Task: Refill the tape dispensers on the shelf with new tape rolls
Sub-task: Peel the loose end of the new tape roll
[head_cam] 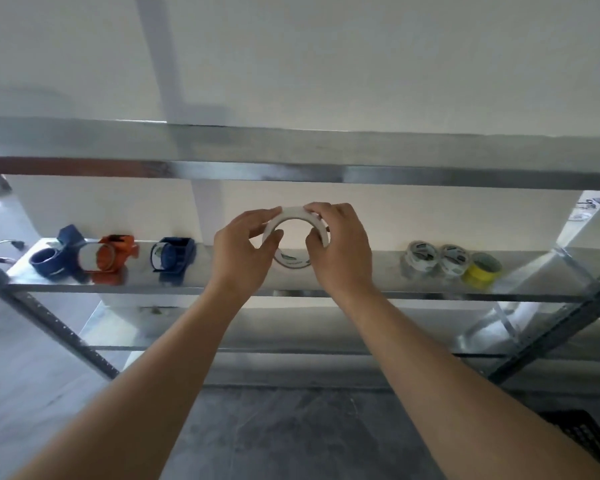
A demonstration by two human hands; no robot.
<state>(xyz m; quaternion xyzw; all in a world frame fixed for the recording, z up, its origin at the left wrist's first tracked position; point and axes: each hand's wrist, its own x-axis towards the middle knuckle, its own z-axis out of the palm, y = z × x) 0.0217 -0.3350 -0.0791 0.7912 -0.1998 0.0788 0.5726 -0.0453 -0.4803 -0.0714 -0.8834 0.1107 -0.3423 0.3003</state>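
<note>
Holding a white tape roll up in front of the middle shelf, we grip it from both sides. The left hand curls its fingers over the upper left rim with the thumb pressed to the near side, and the right hand pinches the right rim in much the same way. The roll stands on edge with its open centre facing us; whether its lower edge touches the metal we cannot tell.

On the same shelf to the left sit three tape dispensers: a dark blue dispenser, an orange dispenser just beside it, and a second blue dispenser nearest our left hand. Well apart to the right, three spare rolls stand close together in a row — two clear rolls and a yellow roll.
</note>
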